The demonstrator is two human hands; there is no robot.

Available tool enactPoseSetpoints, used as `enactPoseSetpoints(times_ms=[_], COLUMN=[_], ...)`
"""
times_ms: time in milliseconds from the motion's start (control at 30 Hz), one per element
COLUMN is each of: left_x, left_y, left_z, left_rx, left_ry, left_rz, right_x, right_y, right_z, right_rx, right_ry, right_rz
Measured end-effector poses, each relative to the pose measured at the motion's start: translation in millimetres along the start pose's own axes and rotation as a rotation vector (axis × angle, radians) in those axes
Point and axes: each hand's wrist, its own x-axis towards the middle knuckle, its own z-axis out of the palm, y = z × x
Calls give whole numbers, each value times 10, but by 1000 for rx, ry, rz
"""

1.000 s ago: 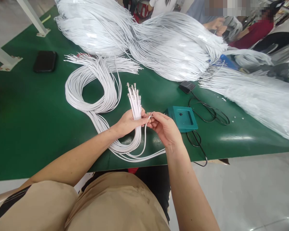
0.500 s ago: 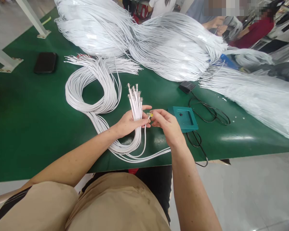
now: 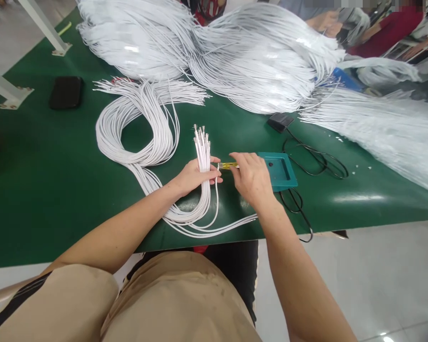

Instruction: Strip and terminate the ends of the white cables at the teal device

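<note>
My left hand (image 3: 196,176) is closed around a bunch of white cables (image 3: 202,164), whose stripped, frayed metal ends point up and away from me. One single white cable (image 3: 217,190) stands apart, its end by my left fingertips. From that end a thin yellow strip (image 3: 229,166) with a dark line reaches to my right hand (image 3: 251,179). The fingers of my right hand are pinched at the strip's right end; whether it is part of the cable or a tool, I cannot tell.
Large bundles of white cable (image 3: 257,57) lie across the back of the green table (image 3: 57,190). A coiled bundle (image 3: 107,130) lies to the left, near a black case (image 3: 66,92). A teal device (image 3: 280,171) with a black cord sits right. Co-workers are beyond.
My right hand has moved right, away from my left hand, and more of the yellow strip shows between them. My left hand keeps its hold on the bunch. The view has shifted slightly.
</note>
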Motion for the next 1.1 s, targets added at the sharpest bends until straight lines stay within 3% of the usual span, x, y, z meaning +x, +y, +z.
enactPoseSetpoints(times_ms=[167, 333, 633, 967, 1100], left_x=[60, 93, 138, 178, 149], left_y=[-16, -67, -109, -114, -76], left_z=[5, -9, -29, -6, -10], left_rx=[50, 58, 9, 123, 151], left_ry=[50, 61, 91, 134, 132], left_rz=[-18, 25, 66, 47, 10], right_x=[122, 116, 143, 190, 86], right_y=[202, 206, 287, 289, 296], right_z=[10, 3, 67, 62, 13], right_rx=[-4, -63, -115, -120, -131], right_ry=[-174, -203, -208, -250, -90], right_rz=[22, -46, -105, -85, 36])
